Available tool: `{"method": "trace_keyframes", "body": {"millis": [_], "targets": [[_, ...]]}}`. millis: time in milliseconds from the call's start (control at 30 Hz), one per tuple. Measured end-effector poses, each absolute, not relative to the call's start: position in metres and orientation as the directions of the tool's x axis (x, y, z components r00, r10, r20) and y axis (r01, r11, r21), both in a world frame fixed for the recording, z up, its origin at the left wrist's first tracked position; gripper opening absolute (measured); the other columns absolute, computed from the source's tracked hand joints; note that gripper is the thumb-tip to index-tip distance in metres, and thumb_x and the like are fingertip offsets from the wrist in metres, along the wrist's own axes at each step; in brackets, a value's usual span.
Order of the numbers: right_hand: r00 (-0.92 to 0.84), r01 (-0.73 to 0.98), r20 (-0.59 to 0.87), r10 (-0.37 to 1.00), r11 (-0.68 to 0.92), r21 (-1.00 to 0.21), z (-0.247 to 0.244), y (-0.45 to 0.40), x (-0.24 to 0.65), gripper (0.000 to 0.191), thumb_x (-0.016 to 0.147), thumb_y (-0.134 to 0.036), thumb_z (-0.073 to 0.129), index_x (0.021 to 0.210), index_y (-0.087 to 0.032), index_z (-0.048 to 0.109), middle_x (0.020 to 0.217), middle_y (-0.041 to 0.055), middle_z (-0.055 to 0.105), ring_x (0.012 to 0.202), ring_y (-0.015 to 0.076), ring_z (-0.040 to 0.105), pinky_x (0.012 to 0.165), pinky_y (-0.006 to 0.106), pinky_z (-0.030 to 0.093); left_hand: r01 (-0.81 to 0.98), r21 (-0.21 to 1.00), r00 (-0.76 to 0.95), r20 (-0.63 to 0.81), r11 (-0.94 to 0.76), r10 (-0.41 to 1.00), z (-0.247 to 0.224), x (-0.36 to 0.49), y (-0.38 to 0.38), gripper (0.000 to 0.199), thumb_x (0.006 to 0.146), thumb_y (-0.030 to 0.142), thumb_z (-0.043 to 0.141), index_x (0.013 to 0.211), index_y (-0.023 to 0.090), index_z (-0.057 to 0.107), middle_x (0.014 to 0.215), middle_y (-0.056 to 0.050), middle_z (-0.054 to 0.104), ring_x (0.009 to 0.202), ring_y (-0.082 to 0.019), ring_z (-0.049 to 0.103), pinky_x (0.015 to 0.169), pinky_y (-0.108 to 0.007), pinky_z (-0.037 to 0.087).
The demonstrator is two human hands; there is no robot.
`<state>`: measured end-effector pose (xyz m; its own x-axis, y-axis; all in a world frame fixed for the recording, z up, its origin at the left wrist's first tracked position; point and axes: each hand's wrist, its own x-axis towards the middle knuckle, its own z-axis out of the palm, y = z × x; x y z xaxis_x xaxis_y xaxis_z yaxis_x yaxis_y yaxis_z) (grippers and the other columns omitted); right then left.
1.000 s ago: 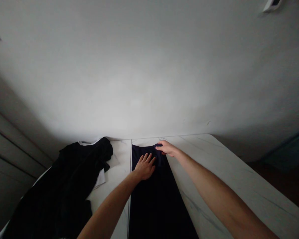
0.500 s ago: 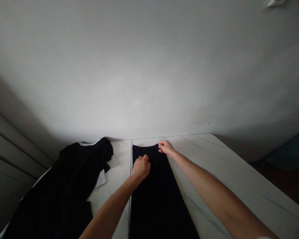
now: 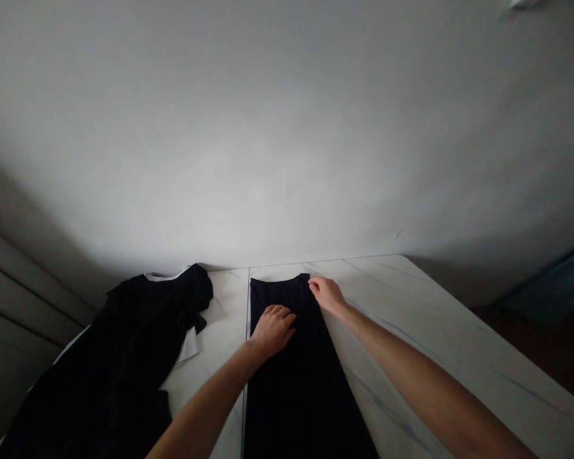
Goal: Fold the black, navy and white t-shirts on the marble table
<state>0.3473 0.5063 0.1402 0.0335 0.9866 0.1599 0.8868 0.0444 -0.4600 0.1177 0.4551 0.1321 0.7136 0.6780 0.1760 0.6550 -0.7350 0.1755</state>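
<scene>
A long dark garment [image 3: 301, 382] lies flat on the white marbled table [image 3: 402, 325], its narrow top end near the wall. On the garment's upper part rests my left hand [image 3: 273, 330], palm down with its fingers spread a little. At the garment's top right corner, my right hand [image 3: 326, 294] has its fingertips pinched together on the fabric edge. That corner sticks up slightly above the rest of the top edge.
A heap of black clothes [image 3: 119, 344] covers the table's left side, with a white piece [image 3: 188, 347] showing beside it. The pale wall [image 3: 277, 140] rises directly behind the table. Grey panels [image 3: 19, 319] stand at the far left.
My left hand has gone from a curled shape to lying flatter with its fingers spread, slightly lower. The garment's top right corner now sticks up more beside my right hand.
</scene>
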Motion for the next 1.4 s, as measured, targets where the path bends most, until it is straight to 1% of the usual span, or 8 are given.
{"method": "trace_keyframes", "body": {"millis": [167, 300, 467, 600, 767, 900, 1100, 1400], "targets": [[-0.166, 0.900, 0.201, 0.966, 0.231, -0.371, 0.130, 0.468, 0.339, 0.024, 0.095, -0.022, 0.054, 0.108, -0.023, 0.075, 0.112, 0.0089, 0.074, 0.108, 0.0228, 0.064, 0.096, 0.031, 0.044, 0.680, 0.057, 0.708, 0.208, -0.731, 0.675, 0.137, 0.126, 0.453, 0.014, 0.096, 0.024, 0.052, 0.099, 0.022, 0.066, 0.098, -0.005, 0.068, 0.097, -0.022, 0.062, 0.087, -0.036, 0.048], [-0.138, 0.908, 0.196, 0.971, 0.204, -0.367, 0.119, 0.474, 0.349, 0.028, 0.095, -0.019, 0.053, 0.114, -0.021, 0.073, 0.114, 0.0104, 0.074, 0.110, 0.0237, 0.064, 0.098, 0.031, 0.044, 0.649, -0.031, 0.749, 0.195, -0.760, 0.633, 0.138, 0.130, 0.450, 0.016, 0.098, 0.024, 0.050, 0.095, 0.021, 0.065, 0.093, -0.006, 0.067, 0.093, -0.022, 0.061, 0.082, -0.037, 0.047], [0.008, 0.890, 0.155, 0.988, 0.064, -0.452, 0.120, 0.532, 0.377, 0.033, 0.094, -0.014, 0.049, 0.115, -0.022, 0.073, 0.116, 0.0081, 0.074, 0.110, 0.0213, 0.066, 0.097, 0.030, 0.045, 0.654, -0.006, 0.746, 0.173, -0.756, 0.643, 0.140, 0.131, 0.445, 0.028, 0.095, 0.042, 0.056, 0.083, 0.019, 0.068, 0.089, -0.008, 0.066, 0.094, -0.024, 0.061, 0.082, -0.040, 0.046], [-0.104, 0.873, 0.116, 0.988, 0.146, -0.466, 0.123, 0.576, 0.390, 0.037, 0.087, -0.007, 0.054, 0.114, -0.021, 0.075, 0.110, 0.0062, 0.076, 0.104, 0.0198, 0.067, 0.096, 0.029, 0.046, 0.693, 0.020, 0.707, 0.176, -0.721, 0.685, 0.143, 0.135, 0.445, 0.034, 0.100, 0.037, 0.047, 0.080, 0.020, 0.068, 0.087, -0.007, 0.066, 0.093, -0.023, 0.061, 0.082, -0.040, 0.047], [-0.304, 0.811, 0.082, 0.949, 0.303, -0.501, 0.121, 0.607, 0.396, 0.037, 0.079, -0.004, 0.061, 0.105, -0.022, 0.078, 0.103, 0.0027, 0.078, 0.100, 0.0179, 0.067, 0.093, 0.027, 0.047, 0.732, 0.048, 0.671, 0.122, -0.680, 0.731, 0.143, 0.139, 0.442, 0.017, 0.095, 0.035, 0.056, 0.094, 0.021, 0.066, 0.097, -0.006, 0.066, 0.098, -0.024, 0.062, 0.087, -0.040, 0.050], [-0.449, 0.723, 0.090, 0.889, 0.421, -0.548, 0.122, 0.621, 0.404, 0.031, 0.080, -0.007, 0.061, 0.101, -0.022, 0.079, 0.101, 0.0044, 0.077, 0.099, 0.0185, 0.066, 0.094, 0.029, 0.046, 0.722, 0.083, 0.668, 0.172, -0.686, 0.724, 0.133, 0.135, 0.436, 0.037, 0.091, 0.036, 0.061, 0.127, 0.025, 0.056, 0.120, -0.008, 0.063, 0.113, -0.027, 0.058, 0.098, -0.044, 0.048], [-0.554, 0.656, 0.075, 0.829, 0.490, -0.574, 0.126, 0.632, 0.411, 0.022, 0.080, -0.011, 0.066, 0.090, -0.024, 0.080, 0.094, 0.0029, 0.074, 0.094, 0.0180, 0.065, 0.093, 0.029, 0.046, 0.732, 0.111, 0.643, 0.212, -0.672, 0.736, 0.116, 0.131, 0.431, 0.039, 0.093, 0.030, 0.058, 0.132, 0.027, 0.054, 0.130, -0.009, 0.060, 0.123, -0.028, 0.055, 0.105, -0.047, 0.046], [-0.443, 0.843, -0.013, 0.896, 0.412, -0.346, 0.121, 0.628, 0.406, 0.015, 0.091, -0.024, 0.061, 0.093, -0.025, 0.076, 0.120, 0.0067, 0.066, 0.117, 0.0234, 0.055, 0.101, 0.034, 0.041, 0.750, 0.126, 0.623, 0.194, -0.649, 0.758, 0.109, 0.131, 0.427, 0.042, 0.095, 0.028, 0.053, 0.136, 0.026, 0.051, 0.138, -0.010, 0.056, 0.130, -0.029, 0.051, 0.111, -0.049, 0.042]]}}
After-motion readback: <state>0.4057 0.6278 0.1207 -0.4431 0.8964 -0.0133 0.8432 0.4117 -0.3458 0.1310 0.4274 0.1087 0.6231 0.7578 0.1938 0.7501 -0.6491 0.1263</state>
